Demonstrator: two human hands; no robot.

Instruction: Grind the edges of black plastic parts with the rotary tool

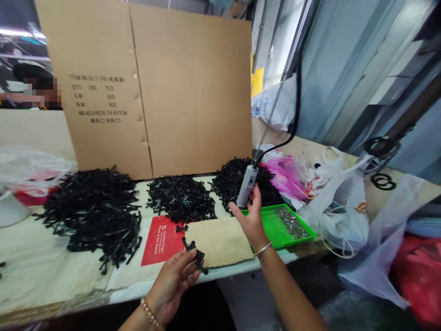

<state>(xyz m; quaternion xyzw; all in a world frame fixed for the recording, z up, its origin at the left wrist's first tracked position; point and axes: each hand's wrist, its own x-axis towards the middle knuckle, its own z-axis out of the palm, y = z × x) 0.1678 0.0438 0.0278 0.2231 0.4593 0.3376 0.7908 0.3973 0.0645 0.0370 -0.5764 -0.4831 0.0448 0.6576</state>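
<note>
My left hand [177, 280] is closed on a few small black plastic pieces [195, 255] with rounded ends, held over the front of a textured beige mat [220, 239]. My right hand [253, 218] is open, thumb and fingers apart, just below and beside a grey electric screwdriver [247, 186] that hangs from a spring and black cable. Whether a fingertip touches the tool I cannot tell. To the right of the mat lies a green plastic tray [267, 225] with many small metal screws [291, 223]. One more black piece [182, 228] rests at the mat's left corner.
Heaps of black pieces [181, 197] lie along the bench, the largest pile [96, 207] at left. A red printed card [160, 241] lies left of the mat. Behind stands a tall cardboard sheet [193, 92]. Plastic bags [337, 216] crowd the right side. Another person [37, 87] is far left.
</note>
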